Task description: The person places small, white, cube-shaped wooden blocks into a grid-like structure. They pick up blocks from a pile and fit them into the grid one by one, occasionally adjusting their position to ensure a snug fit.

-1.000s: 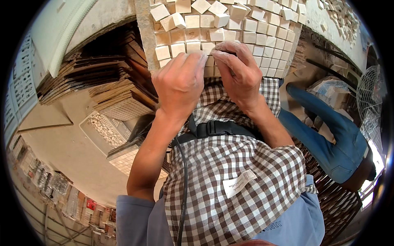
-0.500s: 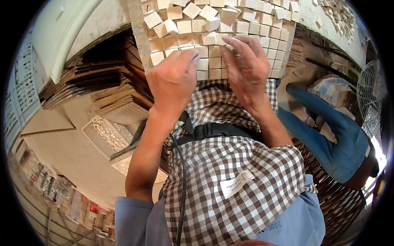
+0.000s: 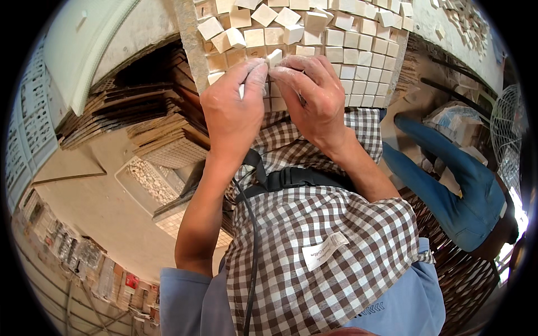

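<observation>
Small square cream stone tiles [image 3: 358, 73] sit in rows in a gridded tray [image 3: 193, 50] at the top of the view. My left hand [image 3: 234, 101] and my right hand [image 3: 315, 95] meet over the tray's near part, fingers curled and fingertips almost touching. One small tile [image 3: 274, 57] stands tilted right at both sets of fingertips, pinched between them as far as I can see. A white tile edge [image 3: 241, 91] shows in the gap of my left hand; whether it is gripped is hidden. Dust coats my fingers.
Loose tiles [image 3: 263, 15] lie askew over the far rows. More tiles are heaped on the surface [image 3: 462, 25] at far right. Stacked boards [image 3: 134, 106] and a bin of tiles [image 3: 148, 182] are at left. Another person in blue trousers [image 3: 448, 185] is at right, near a wire fan [image 3: 507, 117].
My right hand has moved left to meet my left hand, its fingers curling in. A tile now stands tilted at the fingertips. My left hand has barely shifted.
</observation>
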{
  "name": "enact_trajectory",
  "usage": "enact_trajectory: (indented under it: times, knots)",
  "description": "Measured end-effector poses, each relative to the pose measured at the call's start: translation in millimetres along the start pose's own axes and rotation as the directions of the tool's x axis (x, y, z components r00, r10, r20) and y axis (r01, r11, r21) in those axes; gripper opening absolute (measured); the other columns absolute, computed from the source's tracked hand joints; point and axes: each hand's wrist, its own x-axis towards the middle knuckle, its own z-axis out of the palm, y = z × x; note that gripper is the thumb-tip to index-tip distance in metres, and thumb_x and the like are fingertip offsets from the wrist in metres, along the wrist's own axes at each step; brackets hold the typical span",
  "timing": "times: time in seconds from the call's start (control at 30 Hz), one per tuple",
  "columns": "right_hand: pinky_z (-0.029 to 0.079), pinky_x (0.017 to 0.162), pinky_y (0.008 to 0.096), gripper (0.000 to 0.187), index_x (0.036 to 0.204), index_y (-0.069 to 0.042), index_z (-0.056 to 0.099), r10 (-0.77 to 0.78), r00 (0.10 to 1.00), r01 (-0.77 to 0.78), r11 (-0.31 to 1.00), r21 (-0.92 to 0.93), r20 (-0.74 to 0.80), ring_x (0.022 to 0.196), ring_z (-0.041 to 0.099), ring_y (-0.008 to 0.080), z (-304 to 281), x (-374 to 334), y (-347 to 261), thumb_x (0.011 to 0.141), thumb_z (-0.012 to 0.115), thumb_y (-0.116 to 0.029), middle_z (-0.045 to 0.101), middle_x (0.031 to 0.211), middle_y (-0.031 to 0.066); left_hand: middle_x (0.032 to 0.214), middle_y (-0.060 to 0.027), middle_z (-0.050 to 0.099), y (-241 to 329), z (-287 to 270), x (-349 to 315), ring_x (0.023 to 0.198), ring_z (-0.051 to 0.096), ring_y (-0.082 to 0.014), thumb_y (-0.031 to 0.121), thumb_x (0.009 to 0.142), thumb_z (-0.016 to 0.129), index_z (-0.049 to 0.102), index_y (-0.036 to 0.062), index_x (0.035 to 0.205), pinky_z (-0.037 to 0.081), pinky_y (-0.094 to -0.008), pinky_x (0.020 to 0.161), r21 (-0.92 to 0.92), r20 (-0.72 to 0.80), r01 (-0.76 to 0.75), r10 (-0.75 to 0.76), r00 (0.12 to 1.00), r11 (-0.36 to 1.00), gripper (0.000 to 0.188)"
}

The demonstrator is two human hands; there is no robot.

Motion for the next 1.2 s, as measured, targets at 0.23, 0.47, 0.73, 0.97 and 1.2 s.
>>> enact_trajectory:
  times: [0.23, 0.47, 0.73, 0.97, 1.2]
  knots:
    - [0.056, 0.075, 0.0394, 0.027, 0.103, -0.004, 0.074, 0.025, 1.000, -0.024, 0.997, 0.068, -0.010, 0.090, 0.068, 0.0306, -7.0, 0.2, 4.5, 0.081, 0.074, 0.010, 0.073, 0.104, 0.0090, 0.076, -0.0133, 0.074, -2.5, 4.2, 8.6, 0.067, 0.069, -0.0206, 0.018, 0.092, 0.078, 0.080, 0.0002, 0.102, 0.055, -0.0331, 0.069, 0.123, -0.028, -0.006, 0.010, 1.000, 0.992, 0.021]
    - [0.058, 0.079, 0.0363, 0.033, 0.116, -0.007, 0.077, 0.126, 0.992, -0.126, 0.992, 0.019, -0.017, 0.095, 0.071, 0.0263, -17.5, 2.5, 4.2, 0.085, 0.079, 0.006, 0.074, 0.107, 0.0104, 0.079, -0.0050, 0.074, 4.9, -10.8, 12.2, 0.068, 0.063, -0.0093, 0.018, 0.093, 0.079, 0.078, -0.0042, 0.106, 0.051, -0.0275, 0.063, -0.152, 0.085, 0.287, -0.277, 0.957, 0.946, 0.025]
    - [0.057, 0.078, 0.0416, 0.038, 0.115, -0.004, 0.072, 0.145, 0.987, -0.154, 0.978, 0.139, 0.074, 0.094, 0.069, 0.0330, -15.3, 13.6, -8.5, 0.080, 0.082, 0.002, 0.071, 0.102, 0.0134, 0.074, 0.0017, 0.064, 14.3, -26.4, 5.1, 0.058, 0.049, -0.0007, 0.017, 0.097, 0.078, 0.073, -0.0071, 0.119, 0.034, -0.0185, 0.050, -0.393, 0.326, 0.507, -0.399, 0.857, 0.767, 0.033]
    - [0.056, 0.075, 0.0407, 0.038, 0.114, -0.003, 0.071, 0.155, 0.983, -0.168, 0.974, 0.152, 0.094, 0.087, 0.068, 0.0320, -16.7, 15.1, -10.8, 0.079, 0.083, 0.003, 0.071, 0.098, 0.0112, 0.073, 0.0028, 0.063, 8.0, -30.5, 2.3, 0.058, 0.048, -0.0007, 0.018, 0.097, 0.077, 0.075, -0.0042, 0.118, 0.033, -0.0187, 0.050, -0.390, 0.347, 0.512, -0.393, 0.852, 0.766, 0.030]
    - [0.055, 0.071, 0.0388, 0.037, 0.114, -0.003, 0.071, 0.130, 0.985, -0.144, 0.982, 0.122, 0.115, 0.082, 0.067, 0.0282, -10.8, 19.0, -15.1, 0.079, 0.084, 0.001, 0.071, 0.096, 0.0107, 0.075, 0.0045, 0.063, 6.6, -38.6, -2.4, 0.063, 0.050, -0.0011, 0.018, 0.097, 0.077, 0.078, -0.0030, 0.114, 0.037, -0.0205, 0.055, -0.343, 0.283, 0.460, -0.377, 0.882, 0.819, 0.027]
